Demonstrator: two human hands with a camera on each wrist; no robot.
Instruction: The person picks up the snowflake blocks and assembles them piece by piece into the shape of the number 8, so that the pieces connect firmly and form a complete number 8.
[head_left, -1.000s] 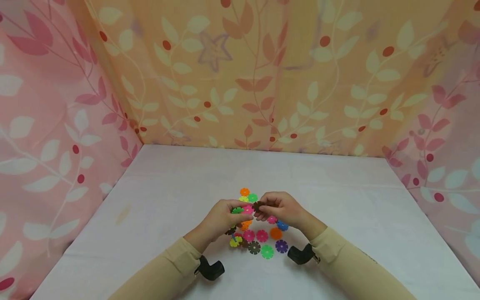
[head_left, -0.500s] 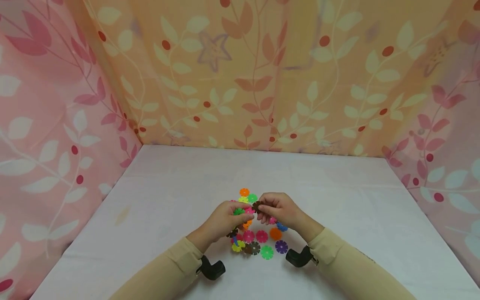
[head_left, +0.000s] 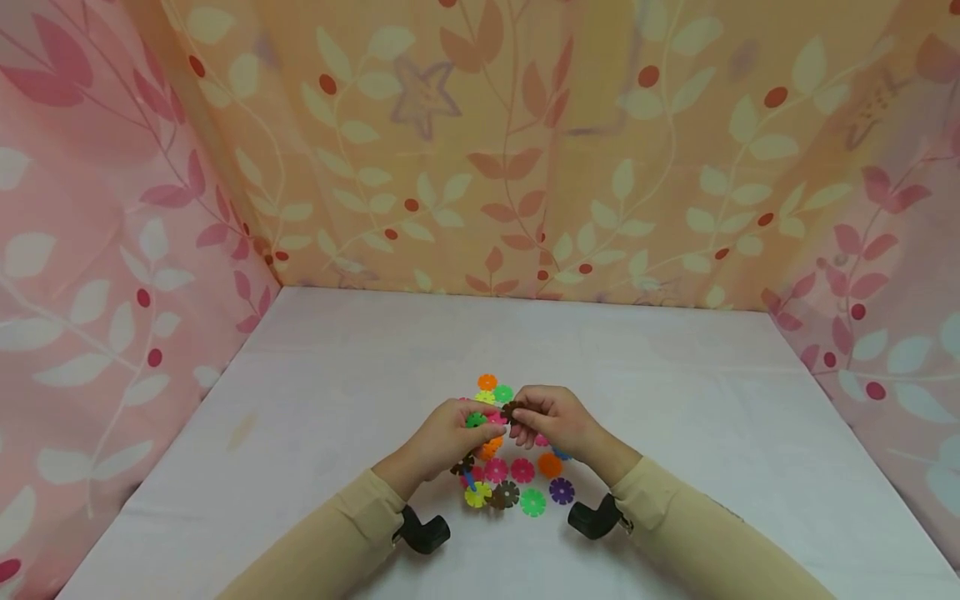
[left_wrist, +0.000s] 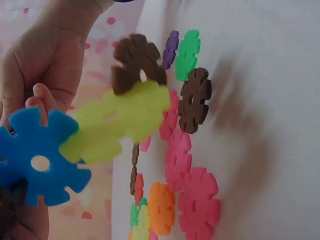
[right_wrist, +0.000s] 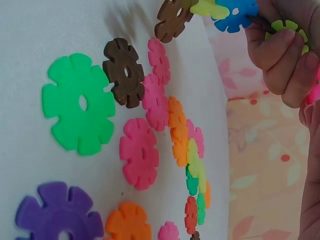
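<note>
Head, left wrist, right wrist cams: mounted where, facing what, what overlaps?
Head: on the head, forward and down at the table; shows left hand, right hand, both sleeves.
Left wrist: on that wrist, looking past the linked blue disc; hand at left probably the right.
Right wrist: on that wrist, looking over the near green disc; fingers top right, likely the left's.
Both wrist views share those discs.

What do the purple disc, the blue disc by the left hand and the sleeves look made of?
Purple disc: probably plastic, smooth, matte; even colour and crisp notches suggest it.
Blue disc: likely plastic too, matte; similar notches.
Sleeves: dull cloth; creases show it, fibre unclear.
</note>
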